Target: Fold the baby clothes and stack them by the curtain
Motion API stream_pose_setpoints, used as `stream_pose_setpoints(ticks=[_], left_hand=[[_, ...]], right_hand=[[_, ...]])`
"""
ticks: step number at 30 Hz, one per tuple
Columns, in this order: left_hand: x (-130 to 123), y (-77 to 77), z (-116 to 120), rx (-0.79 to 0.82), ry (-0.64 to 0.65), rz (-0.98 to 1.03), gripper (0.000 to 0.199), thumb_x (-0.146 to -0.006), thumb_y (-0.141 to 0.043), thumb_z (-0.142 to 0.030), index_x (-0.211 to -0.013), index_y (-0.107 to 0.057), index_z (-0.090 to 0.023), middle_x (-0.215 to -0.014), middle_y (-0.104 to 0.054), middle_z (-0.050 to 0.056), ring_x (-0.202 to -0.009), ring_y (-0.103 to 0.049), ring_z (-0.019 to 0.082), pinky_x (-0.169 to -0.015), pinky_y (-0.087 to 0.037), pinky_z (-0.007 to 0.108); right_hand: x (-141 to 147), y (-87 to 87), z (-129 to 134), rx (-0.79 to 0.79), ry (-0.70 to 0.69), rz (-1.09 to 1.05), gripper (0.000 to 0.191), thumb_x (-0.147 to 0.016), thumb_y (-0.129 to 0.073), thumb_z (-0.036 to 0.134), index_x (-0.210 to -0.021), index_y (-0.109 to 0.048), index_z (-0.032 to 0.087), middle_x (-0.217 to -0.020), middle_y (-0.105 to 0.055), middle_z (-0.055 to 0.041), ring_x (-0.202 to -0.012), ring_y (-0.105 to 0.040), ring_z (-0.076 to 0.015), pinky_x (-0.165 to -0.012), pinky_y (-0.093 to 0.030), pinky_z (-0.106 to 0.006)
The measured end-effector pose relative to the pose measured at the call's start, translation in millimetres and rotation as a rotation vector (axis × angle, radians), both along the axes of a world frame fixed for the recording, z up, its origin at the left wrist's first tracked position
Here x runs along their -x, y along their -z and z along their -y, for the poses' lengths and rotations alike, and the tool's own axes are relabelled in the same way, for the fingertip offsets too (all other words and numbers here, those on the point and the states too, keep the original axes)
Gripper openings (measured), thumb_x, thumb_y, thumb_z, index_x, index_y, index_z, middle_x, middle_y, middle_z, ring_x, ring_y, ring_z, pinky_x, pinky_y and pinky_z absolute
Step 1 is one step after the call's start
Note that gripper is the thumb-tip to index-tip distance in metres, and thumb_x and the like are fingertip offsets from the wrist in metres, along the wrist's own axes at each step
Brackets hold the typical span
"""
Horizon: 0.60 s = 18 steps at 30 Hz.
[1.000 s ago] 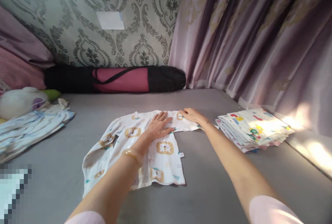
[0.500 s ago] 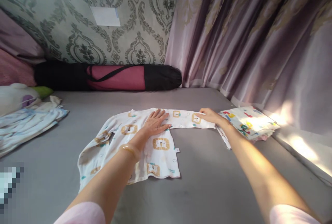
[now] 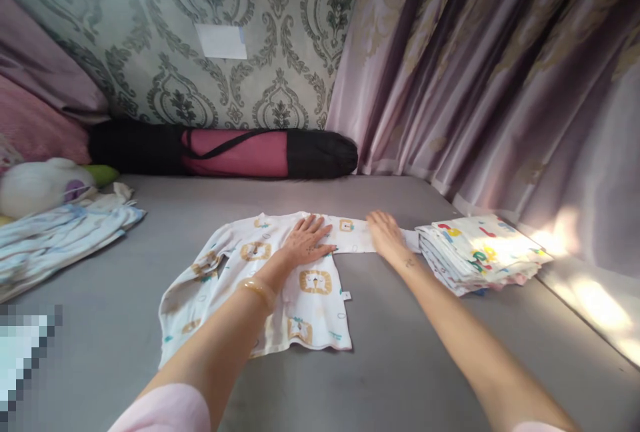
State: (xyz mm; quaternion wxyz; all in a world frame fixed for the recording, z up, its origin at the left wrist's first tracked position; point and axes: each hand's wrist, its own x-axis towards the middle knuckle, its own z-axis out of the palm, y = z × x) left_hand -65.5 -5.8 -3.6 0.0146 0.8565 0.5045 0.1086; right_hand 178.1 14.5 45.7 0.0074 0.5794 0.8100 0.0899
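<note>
A white long-sleeved child's shirt (image 3: 315, 312) printed with tan lion faces lies on the grey bed surface (image 3: 400, 372). My left hand (image 3: 307, 240) rests flat on its upper body near the right shoulder, fingers spread. On the sleeve stretched out to the right lies my right hand (image 3: 386, 231), palm down with its fingers extended; it looks slightly blurred. The sleeve's cuff shows just past that hand, beside a folded stack of clothes (image 3: 480, 245). The other sleeve bends down toward the lower left, partly behind my left forearm.
At the left lie striped white and blue clothes (image 3: 65, 239) and a white plush toy (image 3: 43, 187). A long black and pink bag (image 3: 235, 152) lines the wall at the back. Curtains (image 3: 430, 85) hang at the right. A pixelated patch covers the lower left corner.
My right hand has shifted left along the sleeve from near the cuff, its fingers now laid out flat. My left hand stays on the shirt. The view has shifted slightly.
</note>
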Motion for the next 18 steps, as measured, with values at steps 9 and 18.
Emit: stream_pose_setpoints(ticks=[9, 18], left_hand=[[-2, -7.9, 3, 0.076, -0.023, -0.027, 0.063, -0.093, -0.043, -0.054, -0.149, -0.035, -0.027, -0.157, -0.03, 0.007, -0.146, -0.021, 0.031, -0.116, -0.019, 0.047], [0, -3.4, 2, 0.021, -0.01, 0.007, 0.07, -0.09, -0.034, -0.069, -0.147, -0.039, -0.029, -0.157, -0.032, 0.007, -0.145, -0.023, 0.031, -0.116, -0.018, 0.046]], right_hand=[[80, 34.3, 13, 0.288, -0.135, -0.337, 0.069, -0.1, -0.008, 0.049, -0.154, -0.018, 0.009, -0.16, -0.016, -0.0118, -0.148, -0.01, -0.0205, -0.119, -0.007, -0.038], [4, 26.9, 7, 0.279, 0.154, -0.125, 0.063, -0.101, -0.012, 0.044, -0.155, -0.019, 0.012, -0.161, -0.015, -0.0104, -0.148, -0.011, -0.024, -0.118, -0.006, -0.048]])
